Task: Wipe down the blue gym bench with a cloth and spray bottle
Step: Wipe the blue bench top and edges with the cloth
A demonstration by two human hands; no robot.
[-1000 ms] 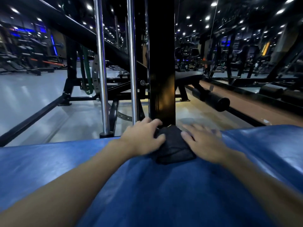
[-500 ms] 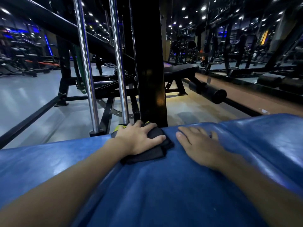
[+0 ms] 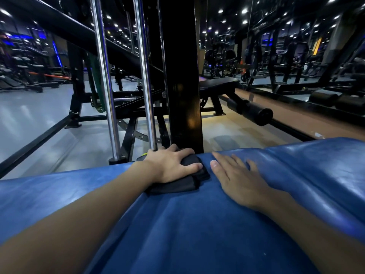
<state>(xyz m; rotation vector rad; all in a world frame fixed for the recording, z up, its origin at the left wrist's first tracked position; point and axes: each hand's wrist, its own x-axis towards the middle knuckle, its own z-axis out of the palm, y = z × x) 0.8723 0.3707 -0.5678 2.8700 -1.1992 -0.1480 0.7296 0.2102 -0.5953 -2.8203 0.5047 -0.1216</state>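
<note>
The blue padded bench [image 3: 197, 224] fills the lower half of the view. A folded black cloth [image 3: 183, 181] lies at its far edge. My left hand [image 3: 169, 165] presses down on the cloth with fingers spread over it. My right hand [image 3: 235, 178] rests flat and empty on the blue pad just right of the cloth. A small yellow-green thing [image 3: 145, 154] peeks out behind my left hand; I cannot tell what it is. No spray bottle can be made out.
A thick black upright post [image 3: 183, 86] stands right behind the bench edge, with two chrome guide rods [image 3: 106, 86] to its left. A black flat bench [image 3: 219, 84] and a padded roller [image 3: 254, 113] are beyond. Grey floor lies to the left.
My left hand has slid the cloth leftward along the far edge of the pad. My right hand has come off the cloth and lies flat on the bare pad.
</note>
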